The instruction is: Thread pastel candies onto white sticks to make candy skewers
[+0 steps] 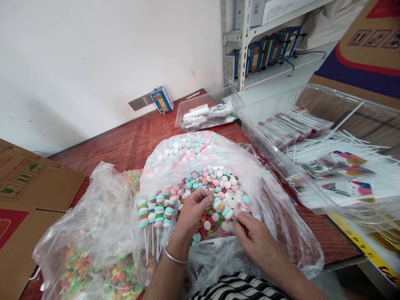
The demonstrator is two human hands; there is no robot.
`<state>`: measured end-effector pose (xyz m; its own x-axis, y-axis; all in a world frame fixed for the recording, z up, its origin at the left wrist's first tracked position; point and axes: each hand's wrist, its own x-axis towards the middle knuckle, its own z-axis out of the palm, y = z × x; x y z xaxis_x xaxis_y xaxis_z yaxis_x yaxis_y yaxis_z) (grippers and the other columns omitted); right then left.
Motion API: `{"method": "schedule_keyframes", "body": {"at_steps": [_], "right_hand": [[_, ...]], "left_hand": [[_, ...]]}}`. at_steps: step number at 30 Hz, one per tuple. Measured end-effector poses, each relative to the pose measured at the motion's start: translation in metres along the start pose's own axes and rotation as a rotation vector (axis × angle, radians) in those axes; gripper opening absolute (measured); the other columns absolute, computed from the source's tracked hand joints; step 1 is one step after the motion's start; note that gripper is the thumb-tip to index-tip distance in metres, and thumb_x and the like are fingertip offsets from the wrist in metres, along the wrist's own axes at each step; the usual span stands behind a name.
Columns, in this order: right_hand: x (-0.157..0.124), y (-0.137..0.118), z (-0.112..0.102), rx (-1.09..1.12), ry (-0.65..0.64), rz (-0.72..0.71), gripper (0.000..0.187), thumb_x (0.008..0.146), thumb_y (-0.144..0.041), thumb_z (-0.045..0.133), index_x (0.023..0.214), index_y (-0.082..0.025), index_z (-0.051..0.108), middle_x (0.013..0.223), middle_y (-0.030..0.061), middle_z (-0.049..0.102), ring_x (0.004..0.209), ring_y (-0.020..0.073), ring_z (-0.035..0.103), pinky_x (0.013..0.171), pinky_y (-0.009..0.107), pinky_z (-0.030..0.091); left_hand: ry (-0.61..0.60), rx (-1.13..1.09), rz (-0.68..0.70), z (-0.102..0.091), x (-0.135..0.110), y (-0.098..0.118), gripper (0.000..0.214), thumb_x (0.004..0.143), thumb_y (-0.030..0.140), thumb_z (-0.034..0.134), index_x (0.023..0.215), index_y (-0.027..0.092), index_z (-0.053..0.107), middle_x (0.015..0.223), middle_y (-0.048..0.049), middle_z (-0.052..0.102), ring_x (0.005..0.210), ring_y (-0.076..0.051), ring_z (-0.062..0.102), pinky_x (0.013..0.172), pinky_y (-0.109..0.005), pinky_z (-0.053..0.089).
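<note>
My right hand (258, 237) is closed at the lower end of a candy skewer (223, 208), whose threaded sweets are blue, white and orange. The skewer points up and left, toward my left hand (196, 208). Thumb and forefinger of that hand are pinched together just beside the skewer's top; whatever they hold is too small to make out. Beneath both hands lies a clear plastic bag (259, 183) of pink, white and blue button sweets (217, 177), with small ring gummies (206, 221) among them. Several finished-looking candy skewers (158, 210) rest on the bag to the left.
Another plastic bag (96, 216) with colourful gummy rings sits at left, beside a cardboard box (34, 196). On the right, a clear tray (265, 146) holds white sticks and printed packets. A smaller clear tub (233, 96) stands behind, near a metal shelf (245, 46).
</note>
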<state>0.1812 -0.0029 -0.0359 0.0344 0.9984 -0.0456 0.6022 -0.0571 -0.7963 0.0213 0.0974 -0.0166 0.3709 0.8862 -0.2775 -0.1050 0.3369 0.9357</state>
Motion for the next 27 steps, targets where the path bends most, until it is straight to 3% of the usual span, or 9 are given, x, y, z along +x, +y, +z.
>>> {"method": "schedule_keyframes", "body": {"at_steps": [3, 6, 12, 16, 20, 24, 27], "right_hand": [[-0.003, 0.002, 0.004, 0.038, 0.001, -0.051, 0.026, 0.089, -0.018, 0.035, 0.081, -0.02, 0.059, 0.084, 0.007, 0.065, 0.079, 0.0209, 0.061, 0.072, 0.031, 0.046], [-0.005, 0.007, 0.005, 0.11, -0.05, -0.031, 0.03, 0.093, -0.022, 0.034, 0.099, -0.021, 0.063, 0.096, 0.0079, 0.07, 0.089, 0.0225, 0.065, 0.078, 0.032, 0.047], [-0.006, 0.006, 0.01, 0.105, -0.057, 0.09, 0.032, 0.094, -0.028, 0.033, 0.088, -0.022, 0.063, 0.077, 0.0049, 0.07, 0.071, 0.0219, 0.064, 0.065, 0.029, 0.045], [-0.003, -0.003, 0.014, 0.249, -0.049, 0.074, 0.028, 0.093, -0.029, 0.036, 0.09, -0.021, 0.063, 0.082, 0.0038, 0.07, 0.077, 0.021, 0.064, 0.07, 0.028, 0.047], [0.002, -0.007, 0.014, 0.371, -0.024, 0.129, 0.033, 0.094, -0.035, 0.035, 0.09, -0.019, 0.063, 0.078, 0.0033, 0.068, 0.074, 0.0206, 0.061, 0.067, 0.028, 0.048], [0.008, -0.002, 0.004, 0.364, 0.006, 0.111, 0.032, 0.093, -0.038, 0.037, 0.09, -0.019, 0.064, 0.084, 0.004, 0.069, 0.079, 0.0213, 0.062, 0.072, 0.03, 0.049], [0.011, 0.006, -0.005, 0.348, 0.038, 0.125, 0.032, 0.093, -0.039, 0.038, 0.093, -0.02, 0.064, 0.092, 0.0056, 0.071, 0.087, 0.0228, 0.064, 0.079, 0.031, 0.049]], "left_hand": [[0.01, -0.27, -0.111, 0.004, 0.002, -0.008, 0.031, 0.063, 0.034, 0.085, 0.079, 0.015, 0.067, 0.08, -0.0012, 0.065, 0.074, -0.012, 0.061, 0.072, -0.025, 0.051], [0.067, -0.427, -0.173, 0.008, 0.003, -0.018, 0.032, 0.065, 0.033, 0.084, 0.089, 0.017, 0.07, 0.089, -0.0043, 0.069, 0.08, -0.014, 0.064, 0.072, -0.025, 0.053], [0.078, -0.335, -0.17, 0.024, -0.002, -0.026, 0.027, 0.072, 0.039, 0.077, 0.09, 0.02, 0.072, 0.098, -0.0084, 0.072, 0.094, -0.023, 0.066, 0.084, -0.035, 0.055], [0.069, -0.418, -0.205, 0.035, -0.007, -0.024, 0.033, 0.065, 0.035, 0.084, 0.087, 0.015, 0.072, 0.083, -0.0068, 0.072, 0.078, -0.019, 0.068, 0.071, -0.028, 0.055], [0.088, -0.459, -0.197, 0.036, -0.008, -0.023, 0.036, 0.06, 0.03, 0.087, 0.087, 0.012, 0.071, 0.081, -0.0062, 0.072, 0.078, -0.017, 0.068, 0.074, -0.026, 0.053], [0.138, -0.191, -0.077, 0.019, -0.001, -0.018, 0.037, 0.074, 0.04, 0.076, 0.101, 0.015, 0.07, 0.099, -0.0094, 0.073, 0.085, -0.019, 0.068, 0.08, -0.032, 0.053], [0.232, 0.404, 0.196, -0.001, 0.005, -0.015, 0.021, 0.086, 0.033, 0.061, 0.1, 0.021, 0.071, 0.101, -0.0064, 0.072, 0.093, -0.021, 0.065, 0.086, -0.036, 0.049]]}}
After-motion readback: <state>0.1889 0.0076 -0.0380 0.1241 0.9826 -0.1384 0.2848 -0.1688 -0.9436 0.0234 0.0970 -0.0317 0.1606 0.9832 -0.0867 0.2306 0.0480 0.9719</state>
